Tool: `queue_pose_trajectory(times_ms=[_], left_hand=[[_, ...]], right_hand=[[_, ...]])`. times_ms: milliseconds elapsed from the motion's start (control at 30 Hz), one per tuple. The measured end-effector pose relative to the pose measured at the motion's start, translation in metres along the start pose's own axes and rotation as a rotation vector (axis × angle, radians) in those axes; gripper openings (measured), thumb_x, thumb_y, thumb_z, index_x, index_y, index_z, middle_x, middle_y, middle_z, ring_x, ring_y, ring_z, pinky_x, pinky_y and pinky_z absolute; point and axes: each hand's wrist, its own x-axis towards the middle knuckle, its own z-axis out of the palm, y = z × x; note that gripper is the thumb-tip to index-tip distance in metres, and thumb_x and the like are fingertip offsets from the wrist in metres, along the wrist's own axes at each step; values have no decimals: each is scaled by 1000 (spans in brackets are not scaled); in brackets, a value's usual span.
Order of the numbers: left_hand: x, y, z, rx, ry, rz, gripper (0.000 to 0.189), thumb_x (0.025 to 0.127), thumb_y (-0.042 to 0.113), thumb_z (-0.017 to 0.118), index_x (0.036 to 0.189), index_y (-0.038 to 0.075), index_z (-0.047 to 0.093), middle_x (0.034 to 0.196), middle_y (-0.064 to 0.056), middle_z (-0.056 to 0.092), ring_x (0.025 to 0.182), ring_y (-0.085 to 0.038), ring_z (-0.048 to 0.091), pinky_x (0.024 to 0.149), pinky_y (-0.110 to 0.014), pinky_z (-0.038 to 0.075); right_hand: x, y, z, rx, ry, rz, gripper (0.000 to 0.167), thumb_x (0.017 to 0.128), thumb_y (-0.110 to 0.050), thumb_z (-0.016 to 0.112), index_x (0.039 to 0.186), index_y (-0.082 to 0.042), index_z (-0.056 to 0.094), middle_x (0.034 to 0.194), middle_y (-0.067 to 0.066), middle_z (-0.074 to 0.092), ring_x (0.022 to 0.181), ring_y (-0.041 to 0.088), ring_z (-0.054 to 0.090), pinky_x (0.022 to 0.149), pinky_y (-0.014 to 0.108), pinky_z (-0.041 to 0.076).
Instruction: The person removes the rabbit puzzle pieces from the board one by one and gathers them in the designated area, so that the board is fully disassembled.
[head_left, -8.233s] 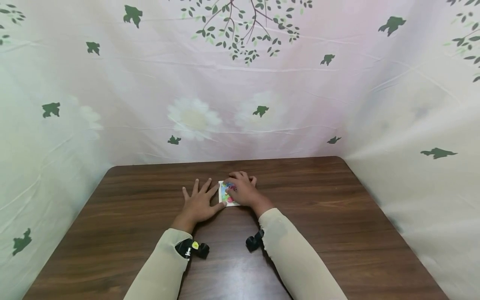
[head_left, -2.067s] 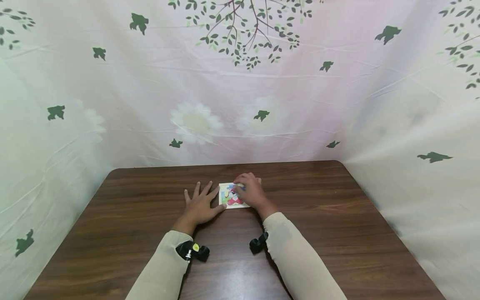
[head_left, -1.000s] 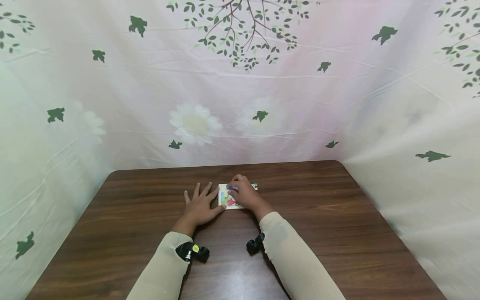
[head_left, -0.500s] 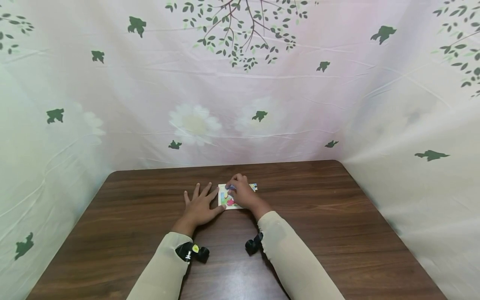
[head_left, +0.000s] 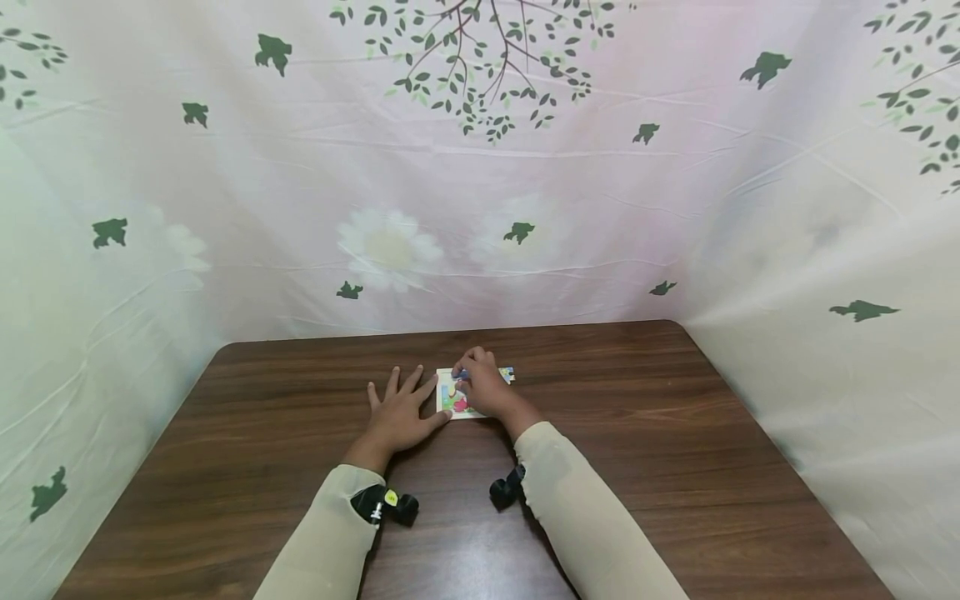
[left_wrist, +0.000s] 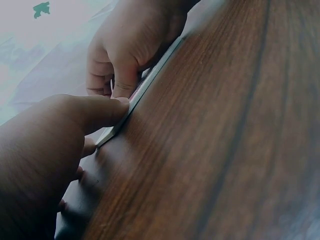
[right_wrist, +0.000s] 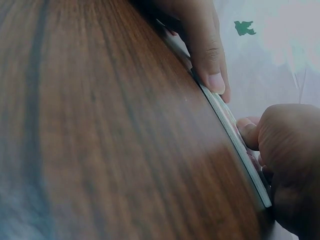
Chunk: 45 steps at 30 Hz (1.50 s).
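Note:
A small picture puzzle board (head_left: pixel 446 414) with a white border lies flat near the far side of the table. My left hand (head_left: pixel 397 419) is spread beside it, fingers straight, with the thumb resting on its near left corner. The right hand (head_left: pixel 487 387) is above the board and pinches a small blue puzzle piece (head_left: pixel 461 375) over its upper left part; the palm hides much of the picture. At the upper right corner a piece with a knobbed edge (head_left: pixel 509 374) sticks out past my right hand. From the left wrist, the board (left_wrist: pixel 155 70) appears edge-on.
The brown wood table (head_left: pixel 637 450) extends around the board on every side. Behind it hangs a pale curtain (head_left: pixel 600 192) printed with leaves, birds and flowers. Black wrist cameras (head_left: pixel 405 508) sit on both sleeves.
Since about two seconds ago my right hand has shifted left across the board with the blue puzzle piece, uncovering the upper right corner. Over the last half second it barely moves. My left hand stays put.

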Motion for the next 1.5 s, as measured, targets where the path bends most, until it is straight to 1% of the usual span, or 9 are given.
queue_pose_trajectory(times_ms=[267, 467, 533, 733, 833, 1067, 1267, 1400, 1500], left_hand=[[0, 0, 1, 4, 10, 4, 82, 102, 70, 57, 170, 27, 42, 183, -11, 27, 171, -51, 7, 126, -86, -4], [-1, 1, 0, 4, 12, 6, 82, 102, 69, 58, 170, 26, 43, 183, -11, 27, 170, -51, 7, 126, -86, -4], [-1, 1, 0, 9, 8, 3, 82, 102, 70, 57, 170, 27, 42, 183, -11, 26, 171, -51, 7, 126, -86, -4], [-1, 0, 0, 9, 7, 6, 82, 102, 70, 58, 170, 26, 43, 183, -12, 26, 170, -52, 7, 126, -86, -4], [-1, -1, 1, 6, 4, 8, 82, 102, 70, 57, 170, 27, 42, 183, -12, 26, 170, -52, 6, 126, -86, -5], [-2, -1, 0, -4, 0, 10, 83, 102, 71, 57, 171, 27, 41, 183, -11, 24, 171, -51, 4, 126, -85, -6], [-1, -2, 0, -3, 5, 12, 83, 101, 71, 57, 170, 27, 41, 183, -11, 26, 170, -52, 6, 126, -86, -5], [-2, -1, -1, -6, 3, 13, 83, 102, 71, 57, 170, 27, 42, 183, -11, 26, 171, -52, 6, 126, -86, -5], [-2, -1, -1, -1, -2, 8, 83, 102, 71, 57, 171, 27, 41, 183, -11, 25, 171, -51, 6, 126, -85, -5]], right_hand=[[0, 0, 1, 10, 20, -12, 7, 109, -8, 64, 115, -10, 67, 143, 15, 50, 135, 34, 44, 110, 51, 51], [1, 2, 1, 38, 24, -2, 3, 108, -9, 66, 108, -11, 65, 141, 14, 50, 135, 34, 43, 108, 50, 51], [1, 1, 0, 64, 38, 10, 4, 107, -9, 68, 111, -10, 67, 141, 15, 51, 136, 35, 45, 109, 50, 52], [0, 0, -2, 99, 57, 51, 20, 106, -12, 72, 124, -4, 72, 147, 16, 51, 141, 36, 47, 112, 52, 54], [-1, -1, -3, 101, 49, 57, 19, 106, -13, 71, 123, -4, 72, 147, 16, 51, 141, 36, 46, 110, 52, 55], [-2, -2, -3, 106, 56, 56, 18, 106, -12, 72, 121, -4, 69, 148, 18, 51, 144, 38, 45, 114, 54, 52], [0, 0, -2, 109, 72, 58, 20, 105, -12, 73, 123, -6, 66, 143, 16, 52, 143, 36, 45, 115, 52, 50], [0, 1, -1, 114, 97, 59, 22, 103, -11, 76, 122, -6, 66, 138, 15, 56, 139, 35, 49, 114, 51, 50], [-1, 2, -1, 139, 104, 71, 27, 102, -12, 76, 127, -4, 68, 139, 15, 58, 138, 36, 53, 115, 53, 51]])
